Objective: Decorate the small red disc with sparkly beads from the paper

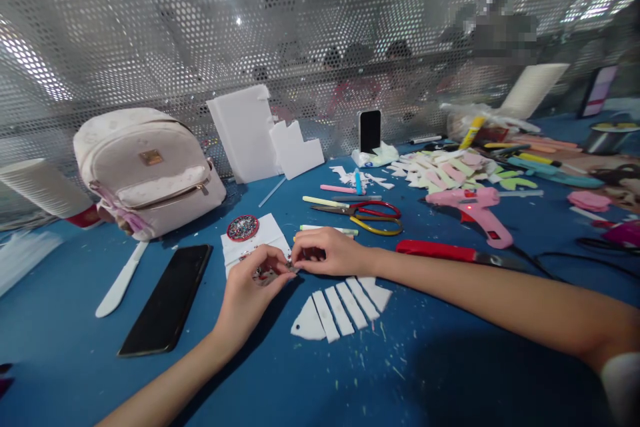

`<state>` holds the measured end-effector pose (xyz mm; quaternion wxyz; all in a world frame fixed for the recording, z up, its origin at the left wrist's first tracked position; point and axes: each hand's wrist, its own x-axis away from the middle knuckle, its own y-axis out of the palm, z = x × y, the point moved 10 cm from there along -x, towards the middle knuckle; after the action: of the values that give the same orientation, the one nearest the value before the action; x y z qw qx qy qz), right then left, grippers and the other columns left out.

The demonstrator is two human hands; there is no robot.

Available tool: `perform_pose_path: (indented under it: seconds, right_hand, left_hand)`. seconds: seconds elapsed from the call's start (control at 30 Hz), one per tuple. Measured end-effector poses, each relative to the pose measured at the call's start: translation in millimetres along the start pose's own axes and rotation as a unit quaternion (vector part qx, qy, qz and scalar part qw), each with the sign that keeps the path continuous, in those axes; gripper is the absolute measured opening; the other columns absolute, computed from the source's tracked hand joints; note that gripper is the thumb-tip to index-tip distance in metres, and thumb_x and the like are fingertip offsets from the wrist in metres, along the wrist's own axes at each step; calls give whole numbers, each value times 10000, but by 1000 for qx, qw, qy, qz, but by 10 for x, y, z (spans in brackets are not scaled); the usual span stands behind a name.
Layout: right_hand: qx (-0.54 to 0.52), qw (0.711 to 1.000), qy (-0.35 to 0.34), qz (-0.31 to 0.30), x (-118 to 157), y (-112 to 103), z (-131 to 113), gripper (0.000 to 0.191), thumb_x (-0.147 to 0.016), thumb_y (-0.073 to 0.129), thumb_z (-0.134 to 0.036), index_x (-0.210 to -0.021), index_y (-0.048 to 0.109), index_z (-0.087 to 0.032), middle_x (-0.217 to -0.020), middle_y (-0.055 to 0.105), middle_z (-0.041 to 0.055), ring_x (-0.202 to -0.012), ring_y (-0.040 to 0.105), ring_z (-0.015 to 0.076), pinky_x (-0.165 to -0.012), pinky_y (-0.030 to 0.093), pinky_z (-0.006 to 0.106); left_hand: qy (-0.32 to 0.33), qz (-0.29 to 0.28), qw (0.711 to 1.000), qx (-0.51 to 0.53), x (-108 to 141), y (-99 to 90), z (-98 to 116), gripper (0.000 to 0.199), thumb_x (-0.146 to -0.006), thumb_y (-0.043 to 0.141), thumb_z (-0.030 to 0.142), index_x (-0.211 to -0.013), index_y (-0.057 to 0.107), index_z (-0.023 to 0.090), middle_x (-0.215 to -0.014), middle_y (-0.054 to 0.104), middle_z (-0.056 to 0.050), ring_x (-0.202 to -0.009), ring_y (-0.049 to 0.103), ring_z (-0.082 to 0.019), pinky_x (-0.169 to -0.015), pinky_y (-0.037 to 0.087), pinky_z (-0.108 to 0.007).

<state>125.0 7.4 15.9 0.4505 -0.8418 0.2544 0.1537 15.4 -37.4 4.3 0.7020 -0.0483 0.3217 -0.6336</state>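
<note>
My left hand [254, 281] and my right hand [327, 252] meet over the lower edge of a white paper sheet [273, 230]. Both are closed in a pinch, fingertips nearly touching, on something too small to make out. Small dark and red bits lie on the paper around the fingers. On its upper part rests a round red-rimmed dish [243, 228] filled with tiny speckled pieces. Just below my right hand lies a white fish shape [337, 310] cut into several strips, with a dark eye dot on its head piece.
Left are a black phone [167, 300], a white plastic knife [120, 283] and a pale backpack [150, 173]. Scissors [370, 212], a red-handled tool [435, 250] and a pink glue gun [475, 210] with its cable lie right. Behind are foam scraps [445, 170] and white boards [245, 133].
</note>
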Motion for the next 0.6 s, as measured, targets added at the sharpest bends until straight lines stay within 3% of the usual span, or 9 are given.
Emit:
perform_pose_path:
  seconds: [0.6]
  right_hand:
    - [-29,1000,-1,4,19,-38,-25,23,-871,622,-133,-867,635,-151,-782,579,-10,-644,496,85,-621,398,213]
  left_hand:
    - [8,5,1000,6,22,-63,-25,170,-824,743,204,-949,629,226,-784,695,47,-710,650,-100,-725,502,-194]
